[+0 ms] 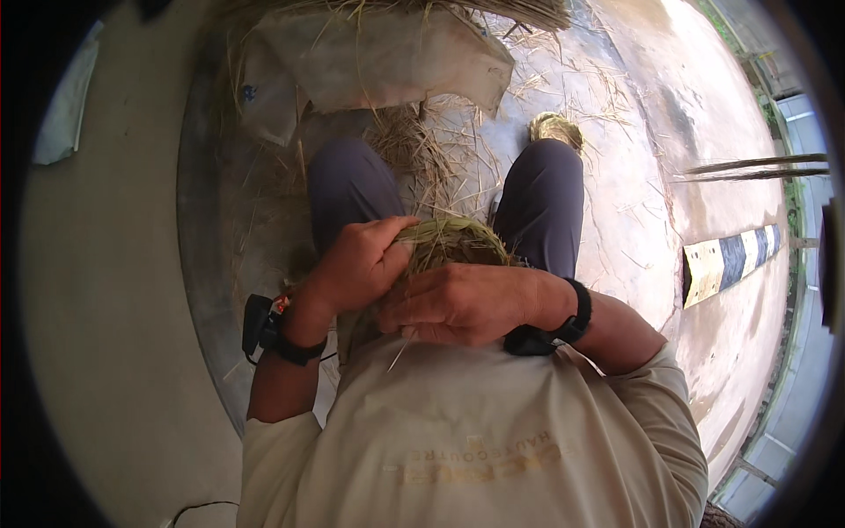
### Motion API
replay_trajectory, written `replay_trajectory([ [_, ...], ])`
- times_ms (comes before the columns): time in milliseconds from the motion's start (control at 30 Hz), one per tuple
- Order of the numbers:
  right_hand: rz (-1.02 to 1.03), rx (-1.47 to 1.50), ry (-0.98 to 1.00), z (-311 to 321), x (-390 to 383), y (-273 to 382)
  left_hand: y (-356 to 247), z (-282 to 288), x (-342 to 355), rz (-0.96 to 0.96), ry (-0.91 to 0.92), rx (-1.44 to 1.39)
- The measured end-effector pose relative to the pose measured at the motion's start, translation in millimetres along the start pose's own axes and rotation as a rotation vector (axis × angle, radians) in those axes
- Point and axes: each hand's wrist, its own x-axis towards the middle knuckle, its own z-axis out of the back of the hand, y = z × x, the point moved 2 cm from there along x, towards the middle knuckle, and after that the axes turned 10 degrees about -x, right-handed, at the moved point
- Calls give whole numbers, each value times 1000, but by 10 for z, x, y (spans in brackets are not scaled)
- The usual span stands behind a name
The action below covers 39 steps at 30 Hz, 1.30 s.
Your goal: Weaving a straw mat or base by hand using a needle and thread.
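Observation:
A curved bundle of greenish-yellow straw [458, 231] lies in my lap between my thighs, with loose ends sticking out. My left hand [361, 264] is closed on its left end, thumb and forefinger pinched together. Just below the bundle, my right hand [453, 304] reaches across to the left, its fingers bent and pressed together against the lower straw. What lies under those right fingers is mostly hidden. One thin stalk pokes down below them, over my shirt. Each wrist wears a black band with a small device.
Ahead of my knees, a pale sheet [378, 57] drapes over something low, with a bundle of straw stalks [528, 11] behind it. Loose straw [422, 154] litters the floor. A straw coil [556, 130] sits beyond my right knee. A striped block [731, 264] lies far right.

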Motion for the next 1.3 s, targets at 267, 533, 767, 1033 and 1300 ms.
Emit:
replay_trajectory([
  [267, -108, -318, -160, 409, -598, 104, 84, -21, 20, 182, -18, 123],
  [533, -1184, -904, -988, 1563, -3511, 611, 158, 532, -93, 268, -330, 363],
  [767, -1318, -639, -1413, 1565, -4575, 950, 318, 1261, -266, 271, -602, 616],
  [1033, -1096, -192, -1252, 1019, -3366, 329, 11, 1043, -148, 266, -612, 547],
  [1300, -456, -476, -496, 172, -379, 120, -195, 170, -8, 157, -401, 304],
])
